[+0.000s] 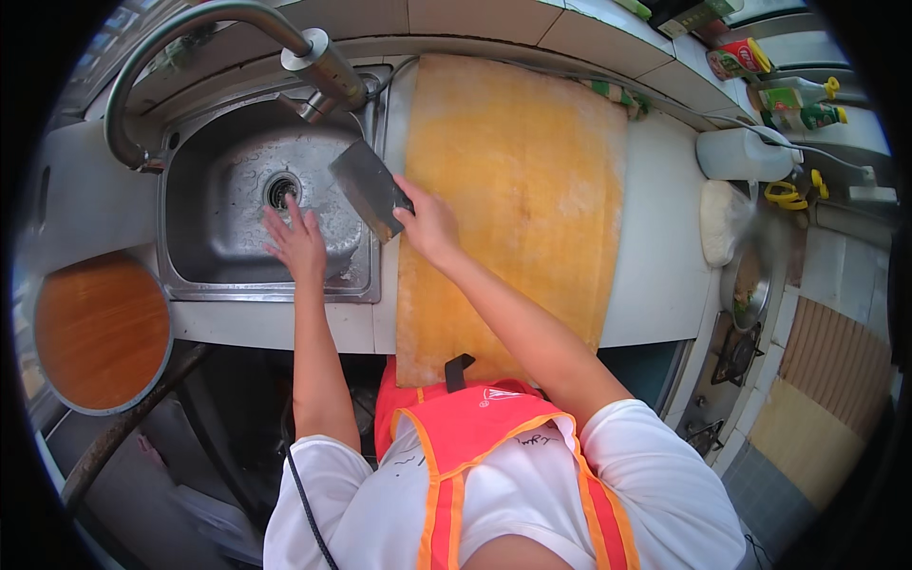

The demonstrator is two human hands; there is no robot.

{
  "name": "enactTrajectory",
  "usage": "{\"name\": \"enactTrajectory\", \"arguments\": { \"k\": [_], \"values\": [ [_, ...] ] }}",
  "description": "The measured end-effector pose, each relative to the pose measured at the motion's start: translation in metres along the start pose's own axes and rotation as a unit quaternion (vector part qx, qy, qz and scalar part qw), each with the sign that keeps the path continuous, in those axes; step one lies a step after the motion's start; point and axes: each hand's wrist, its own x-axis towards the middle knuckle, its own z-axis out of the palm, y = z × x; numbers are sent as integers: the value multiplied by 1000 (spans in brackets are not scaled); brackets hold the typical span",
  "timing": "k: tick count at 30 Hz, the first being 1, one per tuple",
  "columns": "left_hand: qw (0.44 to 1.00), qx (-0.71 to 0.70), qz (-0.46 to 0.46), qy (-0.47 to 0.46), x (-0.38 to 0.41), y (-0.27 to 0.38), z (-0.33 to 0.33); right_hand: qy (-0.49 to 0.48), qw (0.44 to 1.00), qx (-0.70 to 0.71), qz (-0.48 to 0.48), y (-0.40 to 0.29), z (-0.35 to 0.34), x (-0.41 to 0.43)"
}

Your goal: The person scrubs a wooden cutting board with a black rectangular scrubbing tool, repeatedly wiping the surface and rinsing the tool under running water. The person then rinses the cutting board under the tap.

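My right hand (431, 224) grips a kitchen cleaver (362, 187) with a dark, wide rectangular blade. The blade slants over the right rim of the stainless steel sink (214, 246), and the handle is hidden by my fingers. Over the basin, near the drain (282, 189), my left hand (301, 246) is spread and holds nothing. Water drops dot the basin floor. Under my right forearm lies a large wooden cutting board (520, 164), reaching from the back wall to my red apron (491, 427).
A metal faucet (324, 71) arches over the sink's left side. At far left is a round brown board or lid (103, 331). To the right are a white jug (744, 153), a bag of dough-like white stuff (719, 222), yellow-handled scissors (786, 195), a pan (746, 285) and a gas burner (737, 348).
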Motion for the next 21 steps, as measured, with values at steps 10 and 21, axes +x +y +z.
{"name": "enactTrajectory", "arguments": {
  "k": [10, 21],
  "values": [
    [998, 22, 56, -25, 20, -18, 1, 65, 967, 243, 38, 86, -66, -32],
    [987, -64, 129, -65, -30, 26, -3, 327, 922, 135, 157, 234, -194, -103]
  ]
}}
